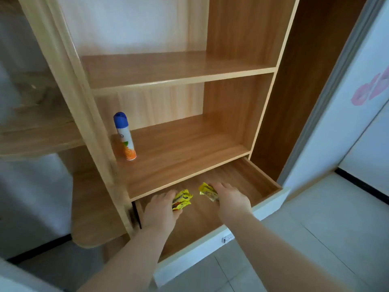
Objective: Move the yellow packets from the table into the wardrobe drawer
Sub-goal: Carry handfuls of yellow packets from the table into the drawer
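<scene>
Both hands reach over the open wardrobe drawer [261, 182]. The left hand [161, 209] grips yellow packets [182, 199] at its fingertips; the right hand [230, 197] grips another yellow packet [207, 191], which sticks out to its left. A spray can [124, 135] stands on the shelf [181, 152] above.

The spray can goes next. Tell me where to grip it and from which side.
Grip the spray can round its white middle, below the blue cap, from the front right. It stands upright close by the left post, so that side looks blocked; the shelf to its right is bare.
</scene>
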